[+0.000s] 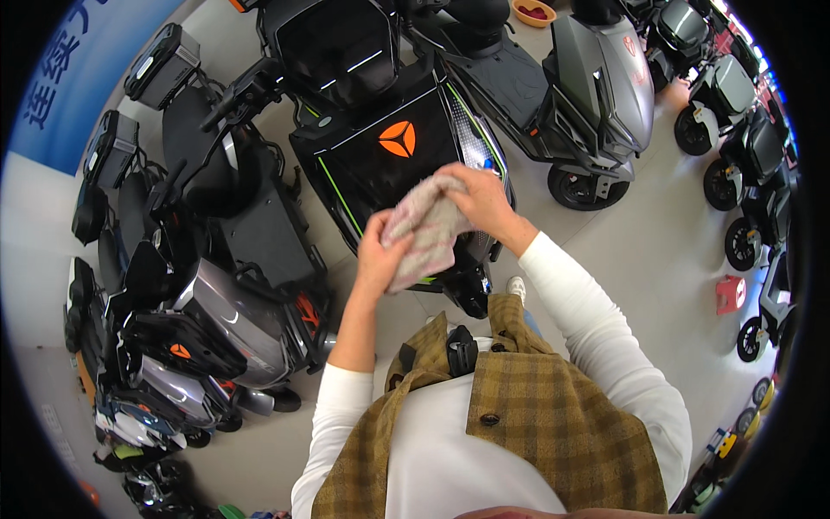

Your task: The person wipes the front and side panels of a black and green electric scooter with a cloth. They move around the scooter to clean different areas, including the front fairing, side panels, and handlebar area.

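Note:
Between my two hands is a folded, fuzzy beige cloth (425, 237) with pinkish patches. My left hand (379, 253) grips its left edge, the thumb lying on top. On the upper right side, my right hand (483, 201) pinches the cloth, with part of the fingers hidden behind it. Directly beneath stands a black electric scooter (363, 168), its glossy front panel marked by an orange emblem (397, 139) and green side stripes. The cloth covers the panel's lower part; I cannot tell whether it touches it.
A grey scooter (603, 97) stands close on the right, and another grey scooter (227, 324) on the left. More scooters line both sides. A red plastic stool (731, 294) is at far right. An orange basin (534, 12) holding something red sits at the top. Tiled floor (622, 259) runs between the rows.

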Demonstrator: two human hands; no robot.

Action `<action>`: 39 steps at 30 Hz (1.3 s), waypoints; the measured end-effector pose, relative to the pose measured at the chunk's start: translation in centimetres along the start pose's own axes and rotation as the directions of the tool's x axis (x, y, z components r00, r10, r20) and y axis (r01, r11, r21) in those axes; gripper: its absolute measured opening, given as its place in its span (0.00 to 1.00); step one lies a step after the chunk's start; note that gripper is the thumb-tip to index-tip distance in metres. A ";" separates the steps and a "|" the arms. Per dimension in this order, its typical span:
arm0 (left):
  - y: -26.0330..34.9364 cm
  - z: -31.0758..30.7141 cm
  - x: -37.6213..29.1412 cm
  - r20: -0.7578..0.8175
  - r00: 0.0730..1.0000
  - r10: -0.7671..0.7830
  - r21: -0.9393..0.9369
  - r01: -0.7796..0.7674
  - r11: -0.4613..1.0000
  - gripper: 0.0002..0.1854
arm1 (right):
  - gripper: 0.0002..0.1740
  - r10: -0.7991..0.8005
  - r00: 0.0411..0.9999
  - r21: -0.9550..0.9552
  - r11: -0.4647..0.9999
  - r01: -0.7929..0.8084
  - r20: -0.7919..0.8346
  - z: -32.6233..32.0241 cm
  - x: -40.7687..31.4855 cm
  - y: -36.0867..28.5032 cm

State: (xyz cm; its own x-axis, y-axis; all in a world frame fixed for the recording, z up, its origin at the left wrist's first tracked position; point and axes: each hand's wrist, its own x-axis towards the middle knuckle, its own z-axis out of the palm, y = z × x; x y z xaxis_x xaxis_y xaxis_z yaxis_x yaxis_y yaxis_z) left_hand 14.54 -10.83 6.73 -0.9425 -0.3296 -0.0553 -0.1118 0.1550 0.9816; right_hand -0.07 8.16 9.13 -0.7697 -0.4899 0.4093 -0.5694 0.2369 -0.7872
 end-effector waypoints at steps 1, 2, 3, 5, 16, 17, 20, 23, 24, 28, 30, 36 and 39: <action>0.9 0.0 1.2 -0.096 0.987 0.129 0.105 -0.118 0.987 0.25 | 0.15 0.008 0.998 -0.059 0.998 -0.012 -0.055 -0.1 1.1 0.5; 1.9 0.1 2.5 -0.180 0.957 0.228 0.142 -0.205 0.968 0.25 | 0.18 -0.034 0.997 -0.024 0.999 0.032 -0.067 -0.6 2.4 0.9; 3.0 0.0 4.0 -0.268 0.904 0.333 0.245 -0.271 0.931 0.24 | 0.17 -0.112 0.983 -0.035 0.993 0.108 -0.147 -0.6 4.2 1.2; 5.1 0.4 7.4 -0.443 0.742 0.503 0.427 -0.319 0.846 0.19 | 0.15 -0.200 0.940 -0.167 0.973 0.158 -0.275 -0.5 7.9 1.4; 2.7 3.2 12.5 -0.341 0.685 0.644 0.796 -0.154 0.585 0.16 | 0.37 -0.447 0.891 -0.362 0.821 0.441 0.071 4.0 8.3 4.7; 2.4 3.1 12.0 -0.339 0.720 0.606 0.785 -0.138 0.604 0.16 | 0.37 -0.453 0.887 -0.351 0.819 0.455 0.091 3.9 8.0 5.0; 0.9 3.8 9.1 -0.309 0.760 0.571 0.781 -0.140 0.609 0.16 | 0.37 -0.459 0.874 -0.323 0.813 0.485 0.158 3.3 5.2 5.8; -2.0 5.4 5.2 -0.302 0.782 0.546 0.733 -0.175 0.657 0.15 | 0.37 -0.419 0.876 -0.317 0.819 0.479 0.240 3.1 0.1 7.1; -3.1 5.8 3.7 -0.286 0.816 0.502 0.711 -0.169 0.682 0.14 | 0.37 -0.416 0.866 -0.317 0.811 0.492 0.278 2.9 -1.7 7.7; -7.0 8.2 -2.0 -0.226 0.929 0.294 0.600 -0.105 0.793 0.13 | 0.22 -0.493 0.812 -0.220 0.794 0.566 0.311 2.1 -7.5 9.7; -7.9 9.3 -3.9 -0.236 0.960 0.154 0.526 -0.007 0.850 0.11 | 0.18 -0.514 0.785 -0.160 0.792 0.589 0.345 1.7 -8.8 10.1; -3.4 8.0 -1.5 -0.297 0.837 0.460 0.571 -0.230 0.788 0.12 | 0.17 -0.555 0.811 -0.103 0.810 0.578 0.186 1.1 -3.3 7.5; 1.2 5.3 1.8 -0.389 0.738 0.551 0.611 -0.240 0.754 0.14 | 0.20 -0.586 0.809 -0.153 0.796 0.586 0.054 1.5 3.2 5.0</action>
State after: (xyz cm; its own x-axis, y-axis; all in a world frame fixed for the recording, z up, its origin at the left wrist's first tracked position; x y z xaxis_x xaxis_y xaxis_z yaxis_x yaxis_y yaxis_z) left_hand 11.09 -6.30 6.84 -0.6350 -0.5204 0.5710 -0.0502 0.7653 0.6417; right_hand -4.95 6.52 5.86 -0.2735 -0.5802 0.7671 -0.9484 0.0297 -0.3156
